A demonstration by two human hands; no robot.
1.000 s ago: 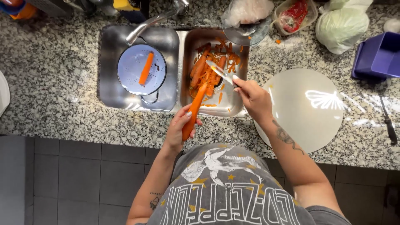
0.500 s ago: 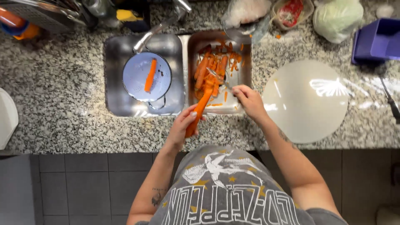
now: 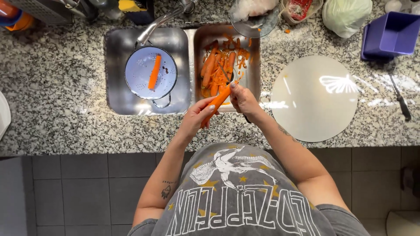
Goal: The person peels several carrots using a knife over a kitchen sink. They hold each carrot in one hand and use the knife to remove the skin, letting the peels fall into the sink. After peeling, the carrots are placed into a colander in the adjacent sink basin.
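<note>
a: how is the peeling stroke best carried out here?

b: the carrot (image 3: 217, 104) is gripped at its lower end by the left hand (image 3: 197, 117), fingers wrapped tight around it, just below the middle of the frame. it is held slanted, its tip over the right sink basin (image 3: 253, 74). the peeler (image 3: 225, 73) is held closed in the right hand (image 3: 243, 101), blade resting near the carrot's upper end. in judgement, light pressure should be kept, strokes run away from the holding fingers, and the carrot turned a little after each pass, so that the peelings (image 3: 216, 72) drop into the basin.

a: what is counted, and where?

b: one carrot is held. one peeled carrot (image 3: 154, 71) lies in one blue colander (image 3: 151, 72) in the left sink basin (image 3: 118, 65), upper left of centre. carrots among the peelings in the right basin cannot be counted exactly; several are seen. one round white board (image 3: 314, 98) lies at centre right. one knife (image 3: 400, 99) lies at the right edge. one purple tub (image 3: 390, 35) stands at upper right, and one wrapped cabbage (image 3: 346, 15) is beside it. two basins, one tap (image 3: 164, 19).
</note>
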